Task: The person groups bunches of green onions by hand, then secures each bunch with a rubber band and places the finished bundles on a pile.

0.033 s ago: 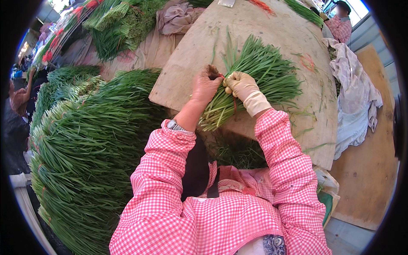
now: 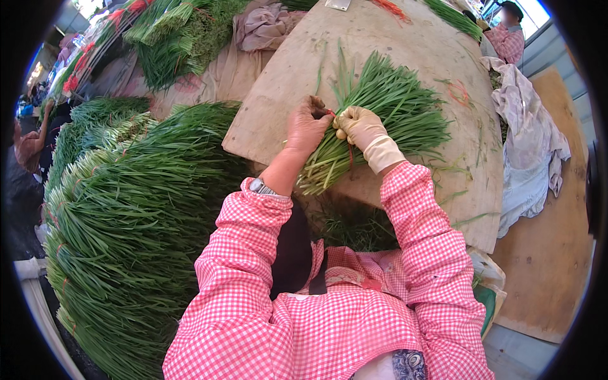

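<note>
A bundle of garlic chives [image 2: 392, 104] lies on the wooden board, its leaves fanned toward the far right and its pale stem ends [image 2: 320, 171] toward me. A red tie [image 2: 351, 155] goes round the stems. My bare left hand [image 2: 308, 123], with a watch at the wrist, is closed in a pinch at the bundle's left side, on a red end of the tie. My right hand [image 2: 364, 128], in a cream glove with bare fingertips, is closed just beside it over the stems, pinching the tie too; its grip is partly hidden.
A large heap of tied chives [image 2: 145, 209] stands at my left, with more bundles [image 2: 183, 44] beyond. Red ties [image 2: 457, 94] and loose leaves lie on the board [image 2: 278, 95]. Cloths [image 2: 529, 139] hang at its right. A person [image 2: 506, 35] sits far right; another's arm [image 2: 44, 130] shows far left.
</note>
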`<state>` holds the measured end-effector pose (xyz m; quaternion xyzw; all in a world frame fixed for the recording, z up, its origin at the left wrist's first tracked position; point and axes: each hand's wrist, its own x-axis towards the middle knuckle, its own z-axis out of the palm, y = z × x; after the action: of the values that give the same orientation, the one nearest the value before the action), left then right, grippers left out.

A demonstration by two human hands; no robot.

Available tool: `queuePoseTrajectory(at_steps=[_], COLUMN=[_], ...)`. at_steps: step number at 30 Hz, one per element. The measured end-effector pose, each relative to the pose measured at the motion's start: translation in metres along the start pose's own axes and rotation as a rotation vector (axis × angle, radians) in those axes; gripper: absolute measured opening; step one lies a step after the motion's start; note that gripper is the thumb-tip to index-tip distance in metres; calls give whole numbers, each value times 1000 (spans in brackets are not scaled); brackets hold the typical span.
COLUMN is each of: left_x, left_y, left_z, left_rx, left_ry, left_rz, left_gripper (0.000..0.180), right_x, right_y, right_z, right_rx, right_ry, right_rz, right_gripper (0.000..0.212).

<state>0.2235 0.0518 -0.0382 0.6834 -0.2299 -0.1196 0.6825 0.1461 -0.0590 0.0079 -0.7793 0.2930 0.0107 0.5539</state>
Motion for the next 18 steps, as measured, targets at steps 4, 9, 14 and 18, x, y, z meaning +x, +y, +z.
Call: queuePoseTrajectory(at_steps=[4, 9, 14, 18], left_x=[-2, -2, -3, -2], left_y=[10, 4, 8, 4], left_z=[-2, -3, -2, -3], left_rx=[78, 65, 71, 67], left_ry=[-18, -5, 19, -6], left_rz=[-16, -43, -88, -71], left_gripper=[29, 31, 32, 31], right_x=[-1, -1, 0, 0], right_y=[-2, 7, 5, 2], right_z=[0, -5, -5, -4], right_rx=[-32, 84, 41, 14], right_ry=[15, -78, -84, -62], right_rz=[13, -60, -47, -20], right_gripper=[13, 13, 13, 13])
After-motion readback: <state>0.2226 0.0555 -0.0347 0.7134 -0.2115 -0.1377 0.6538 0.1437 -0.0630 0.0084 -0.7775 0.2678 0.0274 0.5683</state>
